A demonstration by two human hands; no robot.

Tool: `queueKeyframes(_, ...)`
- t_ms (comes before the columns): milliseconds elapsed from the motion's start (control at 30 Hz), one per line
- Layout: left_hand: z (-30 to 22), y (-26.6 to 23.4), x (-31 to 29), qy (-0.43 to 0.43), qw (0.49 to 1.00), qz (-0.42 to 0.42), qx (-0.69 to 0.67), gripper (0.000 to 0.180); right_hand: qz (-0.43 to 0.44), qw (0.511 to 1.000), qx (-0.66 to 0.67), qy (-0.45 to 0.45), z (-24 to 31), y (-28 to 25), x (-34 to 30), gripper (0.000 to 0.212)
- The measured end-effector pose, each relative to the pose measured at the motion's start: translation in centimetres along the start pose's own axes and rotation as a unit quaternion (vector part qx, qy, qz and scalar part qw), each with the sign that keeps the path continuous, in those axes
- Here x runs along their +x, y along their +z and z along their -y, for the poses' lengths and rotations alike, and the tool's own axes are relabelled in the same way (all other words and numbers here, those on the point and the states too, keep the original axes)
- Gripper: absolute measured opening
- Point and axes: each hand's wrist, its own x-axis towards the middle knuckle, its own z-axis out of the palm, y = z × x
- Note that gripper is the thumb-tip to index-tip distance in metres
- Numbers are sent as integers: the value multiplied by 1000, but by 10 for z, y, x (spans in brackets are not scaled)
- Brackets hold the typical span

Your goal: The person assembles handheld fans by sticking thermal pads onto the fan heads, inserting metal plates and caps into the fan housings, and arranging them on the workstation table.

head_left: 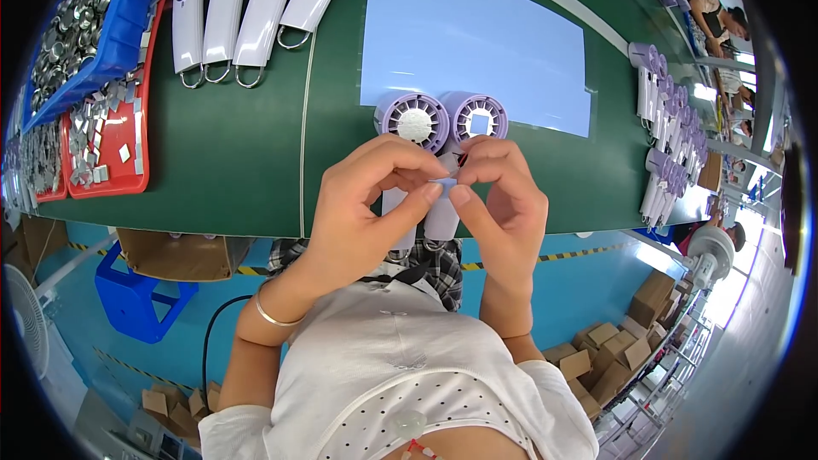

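My left hand (pixel 358 200) and my right hand (pixel 509 204) meet over the near edge of the table, thumbs and index fingers pinching a small blue square pad (pixel 444 181) between them. Right beyond my fingers lie two white-and-purple handheld fans side by side. The left fan (pixel 384 123) shows a round silver disc (pixel 415 125) at its centre. On the right fan (pixel 498 111), a light blue square (pixel 480 124) sits in the middle of the head. My hands partly cover both fan handles.
A light blue sheet (pixel 477 43) lies on the green table (pixel 256 145). At left, a blue bin (pixel 128 30) holds silver metal parts beside a red tray (pixel 128 179) of small square pieces. More fans (pixel 247 30) line the far left; several others (pixel 669 119) stand along the right.
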Motion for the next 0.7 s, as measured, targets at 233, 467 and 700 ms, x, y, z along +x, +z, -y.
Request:
queueKeyframes(233,12,-20,4,124,959,-57,250,47,-88,992,-91,0,-3,8,9,8)
queueKeyframes(467,32,-31,22,115,946,30,301,75,-90,982,-165,-4,-18,20,20,7)
queueKeyframes(700,47,-34,24,101,958,7,267,73,-69,964,-253,-35,-25,30,23,6)
